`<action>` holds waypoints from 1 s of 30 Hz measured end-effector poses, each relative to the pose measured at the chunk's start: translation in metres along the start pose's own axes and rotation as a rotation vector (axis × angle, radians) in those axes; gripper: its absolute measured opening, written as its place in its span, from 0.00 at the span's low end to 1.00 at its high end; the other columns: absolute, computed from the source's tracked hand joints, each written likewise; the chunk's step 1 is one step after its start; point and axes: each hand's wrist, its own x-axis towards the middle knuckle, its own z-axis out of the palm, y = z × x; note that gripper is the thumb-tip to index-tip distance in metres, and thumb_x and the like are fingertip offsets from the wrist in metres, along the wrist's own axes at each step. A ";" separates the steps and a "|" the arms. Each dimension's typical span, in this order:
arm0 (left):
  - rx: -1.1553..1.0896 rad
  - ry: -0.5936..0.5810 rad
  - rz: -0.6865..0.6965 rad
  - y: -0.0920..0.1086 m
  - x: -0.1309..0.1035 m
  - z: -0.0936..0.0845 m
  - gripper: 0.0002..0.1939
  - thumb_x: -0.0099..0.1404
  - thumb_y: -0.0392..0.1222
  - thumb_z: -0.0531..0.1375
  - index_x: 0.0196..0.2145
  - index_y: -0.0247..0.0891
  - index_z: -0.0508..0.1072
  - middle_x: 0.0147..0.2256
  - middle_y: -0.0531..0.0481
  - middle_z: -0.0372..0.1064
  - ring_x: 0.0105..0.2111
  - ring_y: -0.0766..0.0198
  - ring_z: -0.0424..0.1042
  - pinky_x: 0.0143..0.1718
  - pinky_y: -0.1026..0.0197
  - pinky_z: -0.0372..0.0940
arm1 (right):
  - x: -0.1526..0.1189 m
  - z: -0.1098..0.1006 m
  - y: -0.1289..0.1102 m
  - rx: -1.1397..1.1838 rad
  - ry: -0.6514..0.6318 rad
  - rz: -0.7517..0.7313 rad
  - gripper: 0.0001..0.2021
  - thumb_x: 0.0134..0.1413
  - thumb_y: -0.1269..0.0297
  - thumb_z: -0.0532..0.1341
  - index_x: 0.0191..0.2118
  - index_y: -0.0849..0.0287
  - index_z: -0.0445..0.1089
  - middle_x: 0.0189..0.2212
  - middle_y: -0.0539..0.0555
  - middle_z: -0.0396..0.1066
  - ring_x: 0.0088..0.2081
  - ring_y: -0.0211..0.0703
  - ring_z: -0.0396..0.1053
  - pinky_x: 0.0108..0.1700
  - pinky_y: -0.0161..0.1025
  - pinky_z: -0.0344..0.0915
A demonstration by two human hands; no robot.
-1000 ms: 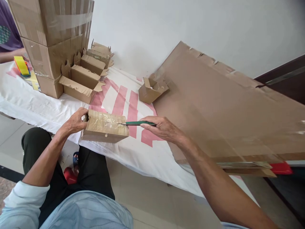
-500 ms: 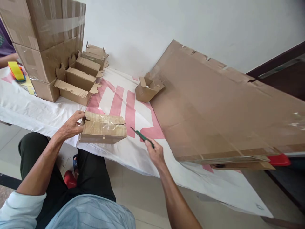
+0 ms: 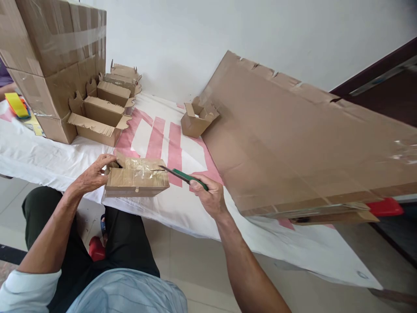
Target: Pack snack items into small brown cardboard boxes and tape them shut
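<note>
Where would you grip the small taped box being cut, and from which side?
Grip the taped box by its left end, as the left hand does. It lies lengthwise, and the green-handled knife in the right hand comes in from the right.

Person is wearing pale blue striped shirt, sleeves rolled up, black trousers, forearms showing bare.

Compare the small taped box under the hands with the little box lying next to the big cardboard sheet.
The taped box is closed, its top covered in clear tape; the little box stands open with flaps up. The taped box is held by the left hand, with the green knife in the right hand at its top; the little box sits untouched. Both are brown cardboard.
</note>
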 end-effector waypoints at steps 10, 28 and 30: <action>0.064 -0.077 0.072 -0.005 -0.001 0.003 0.14 0.73 0.47 0.65 0.52 0.46 0.87 0.63 0.42 0.70 0.62 0.51 0.73 0.60 0.54 0.76 | 0.051 0.019 -0.066 -0.086 -0.420 -0.273 0.16 0.69 0.50 0.66 0.44 0.57 0.86 0.32 0.53 0.82 0.32 0.45 0.73 0.36 0.41 0.69; 0.035 -0.070 0.146 -0.009 -0.001 0.006 0.23 0.70 0.36 0.64 0.59 0.51 0.86 0.63 0.43 0.70 0.69 0.49 0.71 0.76 0.44 0.67 | 0.079 0.027 -0.105 -0.187 -0.523 -0.413 0.14 0.67 0.56 0.66 0.41 0.57 0.88 0.32 0.54 0.84 0.32 0.44 0.74 0.35 0.40 0.66; 0.038 -0.065 0.149 -0.008 -0.001 0.006 0.21 0.71 0.38 0.65 0.59 0.51 0.86 0.62 0.43 0.70 0.69 0.49 0.71 0.76 0.44 0.68 | 0.080 0.025 -0.108 -0.185 -0.520 -0.425 0.13 0.67 0.56 0.66 0.41 0.57 0.87 0.32 0.53 0.83 0.31 0.43 0.73 0.35 0.40 0.65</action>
